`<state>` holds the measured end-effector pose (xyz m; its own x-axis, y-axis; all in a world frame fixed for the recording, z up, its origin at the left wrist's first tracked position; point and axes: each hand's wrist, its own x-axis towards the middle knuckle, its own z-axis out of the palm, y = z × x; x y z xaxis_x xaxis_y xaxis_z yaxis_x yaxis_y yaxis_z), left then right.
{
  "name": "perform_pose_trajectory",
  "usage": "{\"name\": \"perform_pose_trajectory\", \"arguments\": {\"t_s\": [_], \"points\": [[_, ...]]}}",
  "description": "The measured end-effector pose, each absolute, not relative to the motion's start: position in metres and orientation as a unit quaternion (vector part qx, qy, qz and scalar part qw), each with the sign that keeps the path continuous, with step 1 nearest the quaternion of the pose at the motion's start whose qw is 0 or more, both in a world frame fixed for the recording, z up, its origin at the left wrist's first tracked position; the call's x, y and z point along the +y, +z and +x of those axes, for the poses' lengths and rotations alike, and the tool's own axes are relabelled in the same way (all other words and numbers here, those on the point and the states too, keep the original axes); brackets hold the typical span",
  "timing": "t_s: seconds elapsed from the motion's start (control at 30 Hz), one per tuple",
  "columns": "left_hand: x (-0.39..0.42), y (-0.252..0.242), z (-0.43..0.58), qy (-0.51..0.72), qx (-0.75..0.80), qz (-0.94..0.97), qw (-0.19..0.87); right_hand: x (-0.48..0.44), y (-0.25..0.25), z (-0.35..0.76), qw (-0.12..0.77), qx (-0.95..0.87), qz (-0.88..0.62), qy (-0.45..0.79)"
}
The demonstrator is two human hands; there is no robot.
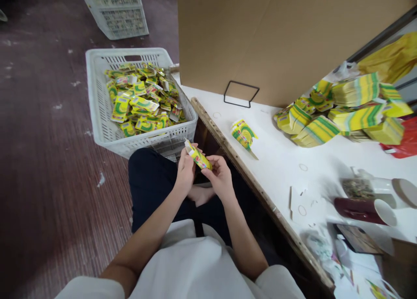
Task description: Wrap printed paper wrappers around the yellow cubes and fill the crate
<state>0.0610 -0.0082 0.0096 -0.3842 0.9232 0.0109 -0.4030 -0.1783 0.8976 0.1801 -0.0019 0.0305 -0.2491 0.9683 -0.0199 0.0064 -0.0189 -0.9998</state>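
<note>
Above my lap, both hands hold one small yellow-green printed carton (200, 158), tilted, with a white flap standing up at its upper left end. My left hand (186, 168) grips that flap end, its fingers wrapped round the carton. My right hand (220, 173) pinches the lower right end between thumb and fingers. To the right, on the white table, lies a little pile of flat yellow-green cartons (243, 134). Left of my hands stands a white plastic crate (143, 136) holding many similar folded cartons (143, 103).
Bundled flat cartons (355, 90) are heaped on the table (276, 168) at right. A large cardboard sheet (260, 38) stands behind a black wire frame (241, 105). A maroon mug (355, 209), a jar (358, 188) and a phone (358, 238) lie nearer. Another crate (124, 23) stands farther back.
</note>
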Motion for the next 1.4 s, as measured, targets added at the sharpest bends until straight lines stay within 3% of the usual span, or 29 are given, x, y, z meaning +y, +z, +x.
{"name": "perform_pose_trajectory", "arguments": {"t_s": [0.27,0.4,0.5,0.6,0.73,0.87,0.93,1.03,1.17,1.4], "points": [[-0.008,0.011,0.05,0.712,0.496,0.253,0.429,0.001,0.037,0.189,0.415,-0.621,-0.463,0.477],[-0.009,0.022,0.036,0.74,0.48,0.291,0.371,0.01,0.055,0.202,0.447,-0.697,-0.479,0.291],[-0.011,0.035,0.024,0.737,0.474,0.379,0.3,0.016,0.062,0.209,0.425,-0.755,-0.474,0.157],[-0.013,0.042,0.018,0.618,0.51,0.542,0.255,0.016,0.059,0.208,0.385,-0.809,-0.419,0.15],[-0.014,0.035,0.018,0.378,0.564,0.675,0.288,0.008,0.052,0.204,0.353,-0.847,-0.359,0.171],[-0.015,0.031,0.023,0.327,0.61,0.665,0.282,0.003,0.048,0.205,0.4,-0.795,-0.425,0.165],[-0.016,0.034,0.026,0.324,0.624,0.658,0.268,0.003,0.045,0.206,0.477,-0.707,-0.484,0.197],[-0.017,0.038,0.033,0.329,0.619,0.66,0.269,0.005,0.041,0.203,0.531,-0.585,-0.486,0.373],[-0.02,0.037,0.037,0.345,0.574,0.687,0.283,0.005,0.049,0.197,0.455,-0.495,-0.411,0.616],[-0.023,0.038,0.041,0.332,0.546,0.73,0.244,0.003,0.065,0.196,0.356,-0.394,-0.358,0.768]]}}
